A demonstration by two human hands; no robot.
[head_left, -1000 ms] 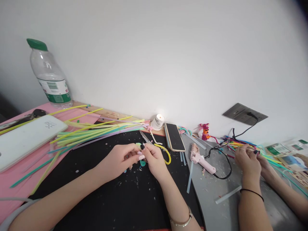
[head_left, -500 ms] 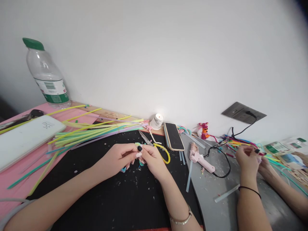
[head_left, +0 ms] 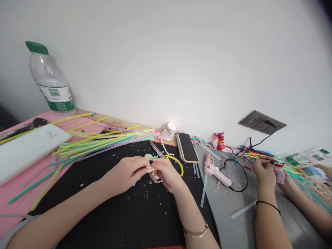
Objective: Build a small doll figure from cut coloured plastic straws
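My left hand (head_left: 128, 173) and my right hand (head_left: 166, 173) meet over the black mat (head_left: 129, 214), fingers pinched together on a small coiled piece of coloured straw (head_left: 149, 157), pale green and yellow. A short teal straw bit pokes out under the left fingers. A bent yellow straw loop (head_left: 178, 163) lies just right of my right hand. Small scissors (head_left: 157, 150) lie just beyond the hands.
A pile of long coloured straws (head_left: 98, 141) lies at left, with a white power bank (head_left: 26, 147) and a plastic bottle (head_left: 50, 81). A lit candle (head_left: 169, 131), a phone (head_left: 187, 147) and a pink glue gun (head_left: 216, 171) are at centre. Another person's hands (head_left: 267, 171) work straws at right.
My fingers have shifted on the coiled straw piece, the right hand turning slightly downward. The other person's hands have moved a little to the right.
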